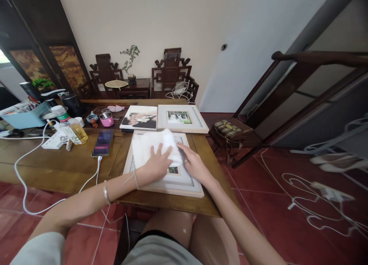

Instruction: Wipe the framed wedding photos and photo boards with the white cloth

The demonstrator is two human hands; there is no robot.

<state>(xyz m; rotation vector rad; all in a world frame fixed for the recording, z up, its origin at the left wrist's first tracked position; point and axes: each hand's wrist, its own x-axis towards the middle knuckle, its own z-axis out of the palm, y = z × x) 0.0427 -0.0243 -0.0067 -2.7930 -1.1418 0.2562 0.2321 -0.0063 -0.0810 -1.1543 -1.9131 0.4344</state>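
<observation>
A white cloth [146, 142] lies spread over the upper left part of a light-wood picture frame [184, 189] near the table's front edge. My left hand [156, 161] presses flat on the cloth with its fingers spread. At the frame's right side rests my right hand [194, 163], its fingers stretched toward the cloth's edge; whether they touch the cloth I cannot tell. Below the cloth, a strip of the frame's small photo [174, 170] shows. Behind it lie a second framed photo [184, 111] and a white-edged picture panel [139, 117].
Left on the wooden table [115, 165] are a charging phone [102, 143], a pink cup [106, 120], an oil-coloured bottle [73, 130], a power strip [54, 140] and a blue box [25, 117]. A chair [253, 130] with a plaid bag [227, 128] stands right. Cables [310, 211] trail over the floor.
</observation>
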